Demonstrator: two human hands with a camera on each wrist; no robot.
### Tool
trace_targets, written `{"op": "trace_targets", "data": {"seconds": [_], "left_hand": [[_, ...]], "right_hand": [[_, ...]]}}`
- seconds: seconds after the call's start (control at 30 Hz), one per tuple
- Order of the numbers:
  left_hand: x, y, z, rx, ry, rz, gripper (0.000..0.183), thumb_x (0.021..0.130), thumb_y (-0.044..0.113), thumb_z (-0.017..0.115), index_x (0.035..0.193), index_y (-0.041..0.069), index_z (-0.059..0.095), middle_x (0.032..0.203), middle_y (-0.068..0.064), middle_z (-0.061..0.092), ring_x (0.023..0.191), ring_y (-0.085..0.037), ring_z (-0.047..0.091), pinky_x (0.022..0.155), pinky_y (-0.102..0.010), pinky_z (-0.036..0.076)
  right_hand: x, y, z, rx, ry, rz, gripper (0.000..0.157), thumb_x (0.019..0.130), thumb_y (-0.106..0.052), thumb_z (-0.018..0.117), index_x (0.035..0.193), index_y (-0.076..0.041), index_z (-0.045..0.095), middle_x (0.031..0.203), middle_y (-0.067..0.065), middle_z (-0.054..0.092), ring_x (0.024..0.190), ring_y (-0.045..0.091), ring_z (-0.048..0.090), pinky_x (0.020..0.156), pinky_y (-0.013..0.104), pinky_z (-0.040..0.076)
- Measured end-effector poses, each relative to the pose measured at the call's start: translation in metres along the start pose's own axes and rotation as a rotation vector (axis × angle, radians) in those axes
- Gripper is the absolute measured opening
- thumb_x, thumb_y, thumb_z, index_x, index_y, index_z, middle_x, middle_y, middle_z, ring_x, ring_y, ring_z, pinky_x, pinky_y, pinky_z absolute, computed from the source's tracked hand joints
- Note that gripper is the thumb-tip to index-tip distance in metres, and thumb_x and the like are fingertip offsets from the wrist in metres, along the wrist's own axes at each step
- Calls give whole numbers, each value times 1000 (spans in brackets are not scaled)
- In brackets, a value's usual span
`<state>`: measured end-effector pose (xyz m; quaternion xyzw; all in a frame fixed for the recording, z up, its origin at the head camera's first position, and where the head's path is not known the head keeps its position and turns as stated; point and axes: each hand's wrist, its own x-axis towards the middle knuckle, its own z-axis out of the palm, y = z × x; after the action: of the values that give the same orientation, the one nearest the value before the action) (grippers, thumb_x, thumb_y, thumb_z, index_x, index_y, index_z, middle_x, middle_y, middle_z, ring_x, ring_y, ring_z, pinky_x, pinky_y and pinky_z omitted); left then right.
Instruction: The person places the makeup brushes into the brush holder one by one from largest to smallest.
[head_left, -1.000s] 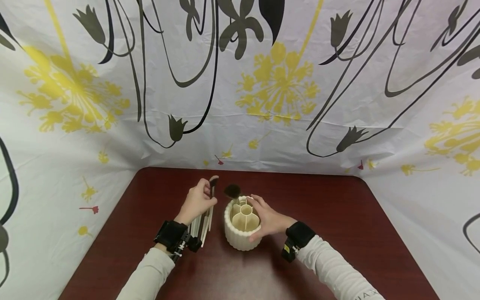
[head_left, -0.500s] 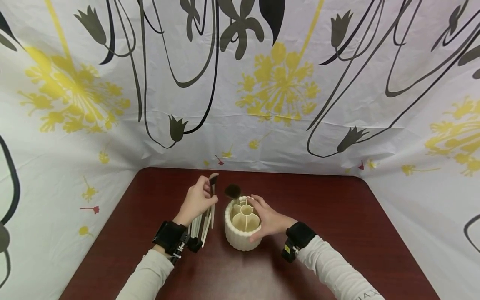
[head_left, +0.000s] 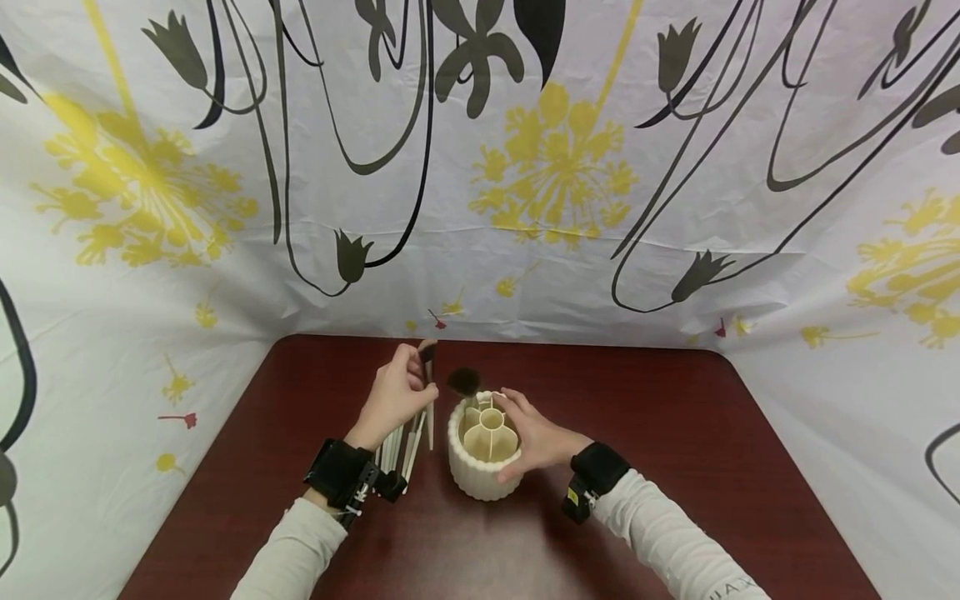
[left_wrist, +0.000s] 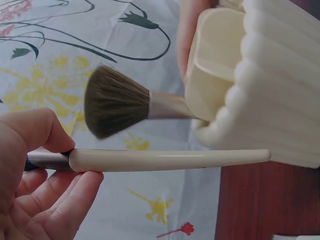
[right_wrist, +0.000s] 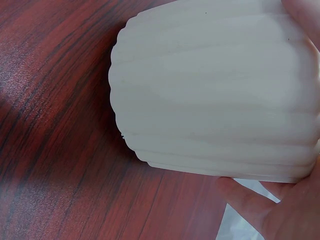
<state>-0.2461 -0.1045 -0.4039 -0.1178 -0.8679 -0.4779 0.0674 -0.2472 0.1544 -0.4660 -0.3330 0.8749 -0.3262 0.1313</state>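
Note:
My left hand point(head_left: 392, 398) pinches a makeup brush point(left_wrist: 170, 160) near its metal collar; the dark bristles point up and the cream handle hangs down. Beside it my right hand point(head_left: 543, 435) grips the rim and side of a cream, ribbed brush holder point(head_left: 486, 482) standing on the table. Inside, the holder is split into rounded compartments around a central tube. A fuller makeup brush point(left_wrist: 120, 102) stands in its back left part, bristles up. In the right wrist view the holder's fluted wall fills most of the picture, with fingers point(right_wrist: 247, 200) around it.
Several more makeup brushes point(head_left: 392, 450) with pale handles lie side by side under my left hand, partly hidden by it. The dark red wooden table point(head_left: 637, 417) ends at a hanging white cloth point(head_left: 420, 275) with printed flowers.
My left hand has raised the brush slightly, and its handle end has swung up and right, away from the lying brushes toward the holder. The right hand and holder stay in place.

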Motion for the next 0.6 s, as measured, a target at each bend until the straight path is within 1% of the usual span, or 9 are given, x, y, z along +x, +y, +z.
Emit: {"op": "trace_targets", "data": {"seconds": [0.13,0.3,0.47,0.6], "left_hand": [[-1,5,-1,-3,15,45,35,75,10,64,103,10,42,90,-5,56,72,-13,57,64,-30,45],[-1,14,-1,-14,34,98,37,75,9,65,104,9,43,88,-6,56,71,-13,56,64,-29,45],[-1,17,-1,-31,36,112,37,75,7,65,105,8,43,89,-7,56,72,-14,56,62,-30,45],[-1,16,1,-43,42,112,42,75,8,64,110,6,41,91,-9,56,75,-17,58,63,-30,46]], "right_hand": [[0,-1,-1,-4,-2,-1,118,56,-43,83,144,-7,13,146,18,8,134,34,14,98,48,32],[1,-2,-2,-6,4,-3,118,56,-42,83,144,-6,13,146,18,8,134,35,15,98,48,33],[1,-3,-2,-10,5,-5,118,56,-41,83,144,-5,13,145,18,9,134,35,15,98,48,32],[0,-3,-2,-9,-2,0,118,56,-41,83,144,-6,13,146,18,8,134,34,14,99,48,32]]}}
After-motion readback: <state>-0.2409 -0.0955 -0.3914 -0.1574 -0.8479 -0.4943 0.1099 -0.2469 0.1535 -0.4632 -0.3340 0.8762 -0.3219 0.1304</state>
